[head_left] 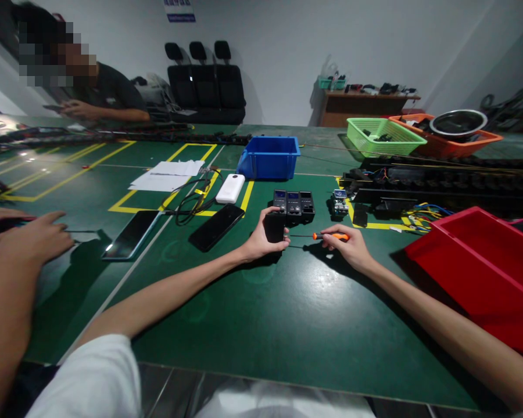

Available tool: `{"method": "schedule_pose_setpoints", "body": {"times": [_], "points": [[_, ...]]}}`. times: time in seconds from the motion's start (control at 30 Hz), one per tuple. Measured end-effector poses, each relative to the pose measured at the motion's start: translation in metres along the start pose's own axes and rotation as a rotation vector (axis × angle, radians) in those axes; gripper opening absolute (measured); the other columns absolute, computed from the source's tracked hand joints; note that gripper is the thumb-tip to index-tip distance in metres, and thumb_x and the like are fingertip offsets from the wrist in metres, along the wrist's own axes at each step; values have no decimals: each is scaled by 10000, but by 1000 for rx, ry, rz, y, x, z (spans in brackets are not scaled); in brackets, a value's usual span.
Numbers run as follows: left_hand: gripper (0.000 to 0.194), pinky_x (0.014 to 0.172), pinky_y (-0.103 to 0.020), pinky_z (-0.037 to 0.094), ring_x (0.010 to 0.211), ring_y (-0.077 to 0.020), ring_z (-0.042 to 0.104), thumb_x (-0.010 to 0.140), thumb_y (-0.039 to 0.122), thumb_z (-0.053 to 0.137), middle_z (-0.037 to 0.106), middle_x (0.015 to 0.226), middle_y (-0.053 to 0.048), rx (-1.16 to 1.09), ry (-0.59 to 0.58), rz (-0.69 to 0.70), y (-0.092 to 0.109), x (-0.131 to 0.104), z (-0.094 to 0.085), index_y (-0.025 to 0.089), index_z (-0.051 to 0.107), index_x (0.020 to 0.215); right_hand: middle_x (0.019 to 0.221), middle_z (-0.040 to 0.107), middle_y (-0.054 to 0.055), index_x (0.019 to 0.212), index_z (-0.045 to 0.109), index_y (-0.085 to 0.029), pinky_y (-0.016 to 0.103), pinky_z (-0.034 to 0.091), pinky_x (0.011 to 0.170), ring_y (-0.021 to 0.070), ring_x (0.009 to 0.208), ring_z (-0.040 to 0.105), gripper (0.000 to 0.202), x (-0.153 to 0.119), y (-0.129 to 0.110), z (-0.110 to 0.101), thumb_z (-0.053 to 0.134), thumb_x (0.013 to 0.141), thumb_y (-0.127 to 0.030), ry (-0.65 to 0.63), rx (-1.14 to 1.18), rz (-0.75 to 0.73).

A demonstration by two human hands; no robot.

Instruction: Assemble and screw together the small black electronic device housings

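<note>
My left hand (261, 239) grips a small black box-shaped device (274, 227) just above the green table. In my right hand (347, 245) is a screwdriver (330, 236) with an orange and black handle, its thin shaft pointing left at the device's right side. Whether the tip touches it I cannot tell. Right behind the device stand several similar black modules (293, 206) in a row. A small part with a bare circuit board (340, 202) sits to their right. Left of my left hand lies a black smartphone (217, 227).
A blue bin (271, 158), white power bank (230, 188), papers (168, 176) and cables stand farther back. At right are a red bin (475, 267), wiring harnesses and a green basket (383, 136). A co-worker's hands (30, 241) are at left near another phone (133, 235); another person sits across.
</note>
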State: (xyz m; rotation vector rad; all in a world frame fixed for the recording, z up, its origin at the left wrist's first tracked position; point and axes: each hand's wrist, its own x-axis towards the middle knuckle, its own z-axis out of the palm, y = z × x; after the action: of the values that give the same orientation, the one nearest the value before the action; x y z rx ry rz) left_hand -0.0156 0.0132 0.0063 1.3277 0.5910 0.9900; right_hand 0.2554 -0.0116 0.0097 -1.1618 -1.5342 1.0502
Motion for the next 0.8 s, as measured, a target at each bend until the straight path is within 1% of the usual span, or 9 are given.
{"method": "schedule_pose_setpoints", "body": {"times": [0.1,0.23,0.37,0.47,0.57,0.63,0.7,0.73,0.8], "points": [[871,727,-316,554,796,-154,688,664,185,814,586,984,-17,2,19,6,0,1,-1,310,261,1324,825,724,56,955,718,-173,260,529,597,150,662,661,294,1,3,-2,751,776,-404,-19,-24,-15],[863,722,-321,552,789,-156,686,658,181,820,589,981,-16,-6,16,10,0,1,-2,308,269,1310,874,727,62,952,722,-178,284,533,650,161,703,664,285,1,4,-4,757,768,-394,-32,-75,-50],[849,746,-319,549,818,-151,677,652,186,830,583,996,-23,-11,42,9,1,2,-2,296,289,1297,879,716,68,872,717,-181,328,535,735,194,799,671,246,1,4,-3,766,755,-392,-35,-96,-126],[840,751,-316,547,834,-150,670,646,194,839,578,1008,-29,-15,70,1,3,2,-1,286,303,1286,878,708,67,857,715,-183,343,531,761,202,823,669,244,0,2,-2,765,752,-397,-44,-96,-138],[846,771,-328,546,844,-149,667,639,199,846,573,1019,-29,-26,84,-2,4,2,0,282,302,1282,883,709,54,950,711,-195,306,523,689,184,771,663,276,0,0,-2,732,784,-415,-44,-50,-73],[854,788,-331,543,852,-147,666,634,200,849,570,1022,-27,-23,88,0,4,2,1,281,301,1284,874,709,43,1045,685,-209,274,502,615,167,719,654,314,1,-2,-2,672,835,-442,-43,46,-23],[856,795,-330,541,858,-146,664,630,201,851,568,1022,-25,-15,85,-1,4,1,1,281,303,1284,859,709,41,1098,654,-212,261,487,580,162,691,651,342,1,-3,-1,615,873,-466,-43,132,10],[855,793,-329,540,860,-147,664,629,203,852,568,1022,-25,-13,84,-3,4,1,1,281,306,1282,818,705,36,1089,649,-206,258,480,566,159,663,645,344,1,-3,0,598,883,-477,-45,145,25],[850,783,-326,542,864,-150,663,624,207,855,568,1028,-27,-20,90,-9,4,2,1,283,312,1273,655,660,13,976,656,-187,246,438,507,143,549,596,334,0,-3,1,569,896,-499,-62,103,59]]}}
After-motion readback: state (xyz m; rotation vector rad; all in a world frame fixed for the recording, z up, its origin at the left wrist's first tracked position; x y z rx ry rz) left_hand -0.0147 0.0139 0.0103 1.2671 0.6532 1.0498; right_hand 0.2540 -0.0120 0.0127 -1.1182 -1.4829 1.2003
